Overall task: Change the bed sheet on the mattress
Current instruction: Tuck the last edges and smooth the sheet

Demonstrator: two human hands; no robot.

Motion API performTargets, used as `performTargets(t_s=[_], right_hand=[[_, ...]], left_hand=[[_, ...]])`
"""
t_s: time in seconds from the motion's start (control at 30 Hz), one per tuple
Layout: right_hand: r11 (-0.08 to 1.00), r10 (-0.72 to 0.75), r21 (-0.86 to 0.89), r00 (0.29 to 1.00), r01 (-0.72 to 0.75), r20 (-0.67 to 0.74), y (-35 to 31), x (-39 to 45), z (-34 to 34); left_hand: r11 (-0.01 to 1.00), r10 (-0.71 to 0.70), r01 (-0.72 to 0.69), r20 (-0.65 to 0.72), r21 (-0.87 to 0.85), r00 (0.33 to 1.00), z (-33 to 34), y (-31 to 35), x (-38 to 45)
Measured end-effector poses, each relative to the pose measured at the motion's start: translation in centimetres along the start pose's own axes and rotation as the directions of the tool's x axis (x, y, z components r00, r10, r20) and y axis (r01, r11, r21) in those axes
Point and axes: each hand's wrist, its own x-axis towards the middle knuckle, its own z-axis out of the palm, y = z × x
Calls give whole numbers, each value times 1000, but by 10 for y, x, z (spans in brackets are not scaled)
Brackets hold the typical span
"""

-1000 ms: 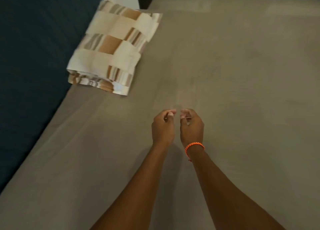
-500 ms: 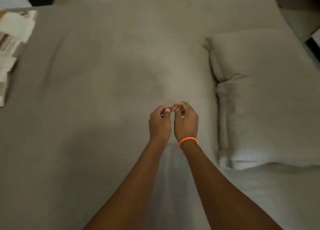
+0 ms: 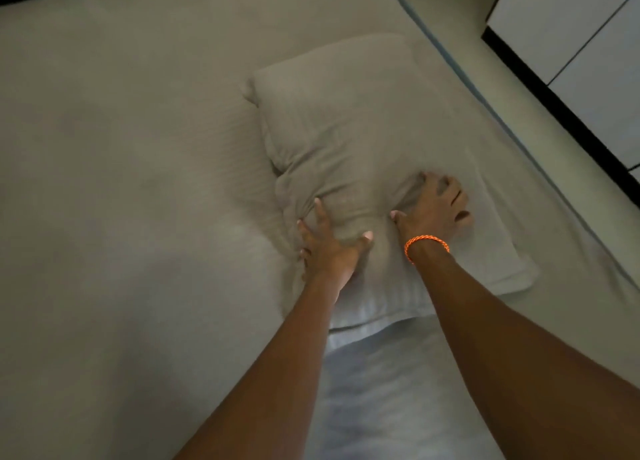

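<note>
The left hand (image 3: 329, 248) and right hand (image 3: 434, 207) are pressed into the pillow (image 3: 363, 141), fingers digging into its near edge at frame centre. Its long axis runs up-left to lower-right; the bed sheet (image 3: 121, 182) lies beneath.

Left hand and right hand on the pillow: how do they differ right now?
The left hand grips the pillow at its near-left edge; the right hand digs in further right. The right wrist wears an orange bracelet; the left is bare. Both bunch the fabric.
</note>
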Motion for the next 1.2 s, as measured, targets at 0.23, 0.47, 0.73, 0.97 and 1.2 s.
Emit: performTargets(t_s=[0.23,0.47,0.73,0.97,1.2], right_hand=[[985,137,-123,977,-117,163,17,42,12],[969,97,209,983,-129,158,23,80,-17],[899,43,438,991,18,-129,-49,-65,-23],[816,-137,554,987,164,-90,-169,-278,10],[744,-386,562,919,360,-78,-316,-512,44]], left_hand=[[994,-109,103,-335,-38,936,17,-6,21],[977,58,-125,-352,-172,934,-7,16,9],[957,141,-260,-576,-129,806,-134,-28,-39],[963,128,-258,-718,-74,684,-314,-155,-113],[988,-62,-96,-874,-123,481,-510,-320,-189]])
